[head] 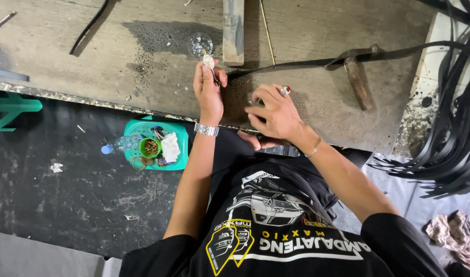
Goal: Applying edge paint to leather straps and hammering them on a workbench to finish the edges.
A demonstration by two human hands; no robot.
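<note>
Nearest the camera is the person's black shirt point(276, 225) with a printed car picture in white and yellow. Low at the right a crumpled rag point(458, 231) lies on the floor. Left of the body, on the dark floor, a green plastic stool point(181, 141) carries a clear bottle point(119, 144) with a blue cap lying on its side, a small green cup point(150, 147) with brown contents, a glass and a wad of white paper point(170, 146).

Above the lap is the edge of the worn grey surface point(81, 51). The right hand point(276, 113), with a ring and a thin bracelet, rests on it with fingers curled and pressing down on the near end of a black strap point(296, 64); its grip looks loosely closed on that end. The left hand point(208, 90), with a metal watch at the wrist, is closed around a small dark tool with a white wad point(208, 60) at its tip, just beside the strap end.

Farther off, a small clear glass point(199, 44) stands just beyond the wad, with a wooden bar point(233, 31) beside it. The strap runs right under a wooden block point(359, 82). At the far right a bundle of black strips point(458, 113) hangs over the edge.
</note>
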